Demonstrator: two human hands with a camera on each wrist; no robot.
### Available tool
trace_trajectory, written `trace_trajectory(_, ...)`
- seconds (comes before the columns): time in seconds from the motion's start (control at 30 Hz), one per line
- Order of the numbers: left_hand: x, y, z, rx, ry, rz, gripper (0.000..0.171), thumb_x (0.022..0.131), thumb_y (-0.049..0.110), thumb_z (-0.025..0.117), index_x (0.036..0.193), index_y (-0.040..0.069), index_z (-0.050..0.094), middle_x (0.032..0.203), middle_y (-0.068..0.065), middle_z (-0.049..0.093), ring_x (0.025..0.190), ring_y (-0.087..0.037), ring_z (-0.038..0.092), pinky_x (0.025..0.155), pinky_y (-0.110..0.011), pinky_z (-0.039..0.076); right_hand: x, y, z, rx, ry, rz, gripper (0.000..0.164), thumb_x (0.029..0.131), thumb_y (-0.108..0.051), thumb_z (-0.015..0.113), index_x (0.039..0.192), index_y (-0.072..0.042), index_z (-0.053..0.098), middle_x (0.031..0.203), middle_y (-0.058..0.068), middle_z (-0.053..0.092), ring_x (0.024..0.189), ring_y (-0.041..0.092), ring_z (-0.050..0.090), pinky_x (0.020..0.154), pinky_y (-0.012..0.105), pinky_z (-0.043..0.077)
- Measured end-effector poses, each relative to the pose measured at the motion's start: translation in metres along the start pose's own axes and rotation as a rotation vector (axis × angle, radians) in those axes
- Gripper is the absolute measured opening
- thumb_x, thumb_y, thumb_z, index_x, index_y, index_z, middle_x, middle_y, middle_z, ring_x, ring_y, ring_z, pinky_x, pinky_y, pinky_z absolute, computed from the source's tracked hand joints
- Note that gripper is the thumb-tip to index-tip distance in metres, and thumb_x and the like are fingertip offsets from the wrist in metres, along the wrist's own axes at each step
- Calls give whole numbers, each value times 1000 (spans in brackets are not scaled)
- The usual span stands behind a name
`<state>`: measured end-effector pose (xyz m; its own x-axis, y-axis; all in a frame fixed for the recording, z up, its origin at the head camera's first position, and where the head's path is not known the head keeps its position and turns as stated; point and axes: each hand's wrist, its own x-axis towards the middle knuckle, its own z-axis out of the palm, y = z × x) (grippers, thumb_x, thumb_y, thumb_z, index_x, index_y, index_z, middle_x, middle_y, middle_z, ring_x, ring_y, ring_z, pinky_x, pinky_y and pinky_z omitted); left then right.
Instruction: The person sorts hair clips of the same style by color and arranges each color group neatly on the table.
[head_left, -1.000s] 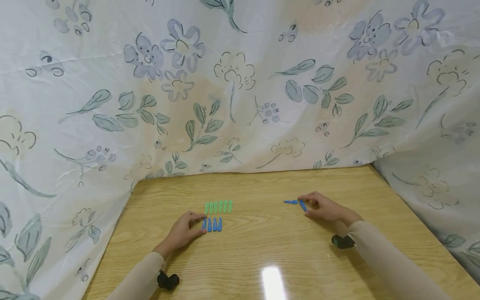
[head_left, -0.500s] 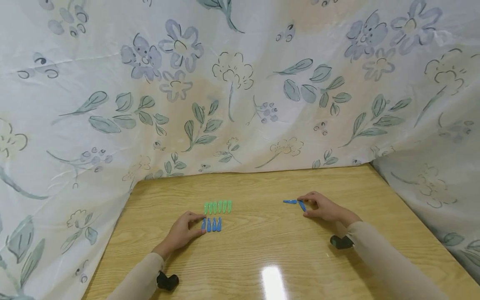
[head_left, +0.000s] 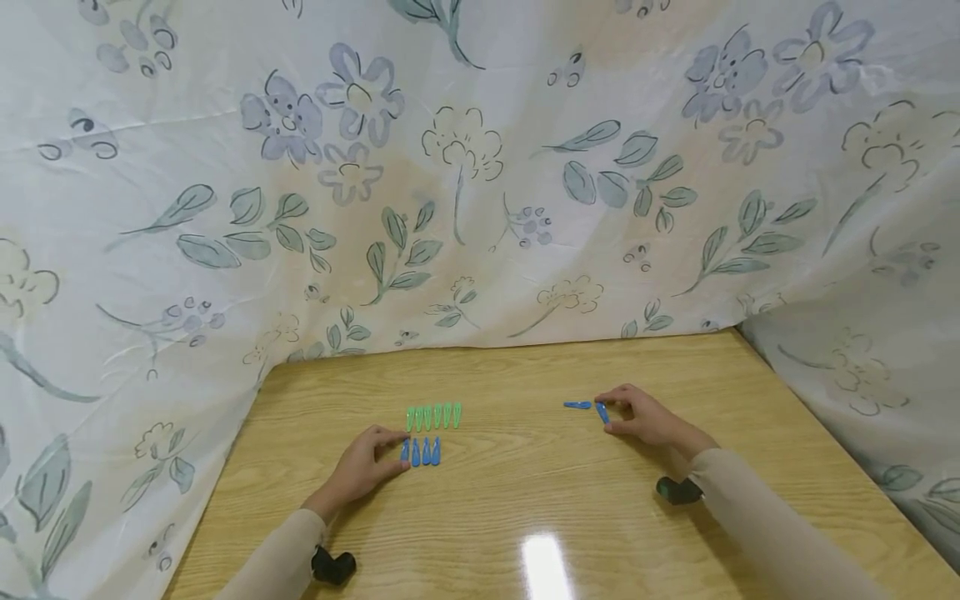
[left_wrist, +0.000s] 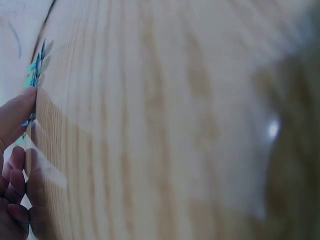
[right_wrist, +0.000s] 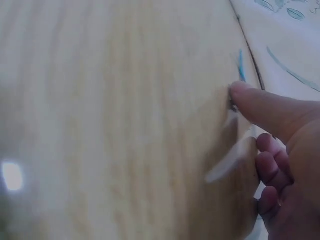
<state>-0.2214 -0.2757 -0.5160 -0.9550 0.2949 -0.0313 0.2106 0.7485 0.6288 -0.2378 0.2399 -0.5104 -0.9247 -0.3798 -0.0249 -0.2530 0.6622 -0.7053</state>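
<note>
My left hand [head_left: 362, 461] pinches the leftmost blue snap hair clip [head_left: 405, 451] lengthwise, forefinger at its far end and thumb at its near end. That clip heads a short row of blue clips [head_left: 426, 451] lying side by side. Just behind them is a row of several green hair clips [head_left: 437, 415]. Over on the right, my right hand [head_left: 643, 414] pinches a slanted blue hair clip [head_left: 602, 412] between thumb and forefinger. Another blue clip [head_left: 577, 405] lies crosswise just left of it. In the right wrist view, the thumb [right_wrist: 250, 97] mostly hides the held clip.
Everything lies on a wood-grain table [head_left: 495, 483] with a glossy surface. A floral cloth [head_left: 465, 275] hangs along its back edge and both sides. Dark wrist-worn devices [head_left: 333, 567] sit below each cuff, close to the tabletop.
The head view has shifted very slightly. Both hands and all the clips keep their places on the table.
</note>
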Motion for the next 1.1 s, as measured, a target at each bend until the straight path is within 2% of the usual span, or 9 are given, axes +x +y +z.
trace_trajectory(0.1,2,-1,0,1,-7,0,49,85,31,83,130,17,70,105,2,61,83,-13,42,69,-25,36,-1,-2,1,-29,29,8,50,91,-17,76,135,2,61,127,23,56,118,40,53,101,58,44)
trace_trajectory(0.33,6,-3,-3,-10,-5,12,49,85,32,83,129,17,70,106,0,61,83,-14,43,69,-26,36,2,-8,4,-129,104,3,47,91,-19,77,128,5,65,118,21,63,100,27,56,87,42,48)
trace_trajectory(0.5,7,-5,-3,-9,-18,15,49,85,32,82,130,18,70,108,0,62,83,-13,43,69,-25,37,5,-13,5,-131,146,24,49,88,-20,80,126,8,66,116,20,66,100,27,60,87,45,51)
trace_trajectory(0.67,7,-7,-4,-12,-15,21,48,85,32,83,129,18,70,108,0,62,83,-13,43,69,-25,37,10,-24,10,-136,186,16,49,86,-19,82,125,7,67,107,14,66,89,20,57,77,32,49)
trace_trajectory(0.8,7,-7,-4,-10,-20,18,48,85,32,82,129,18,70,107,0,62,83,-13,43,69,-26,37,13,-36,17,-130,194,8,49,85,-19,82,125,6,68,105,11,66,85,18,55,69,25,43)
trace_trajectory(1.1,6,-4,-4,-16,-18,12,48,85,31,83,130,17,70,107,-1,61,83,-14,43,69,-26,36,18,-63,39,-114,179,-19,49,86,-19,82,126,5,67,110,11,66,79,13,52,62,22,42)
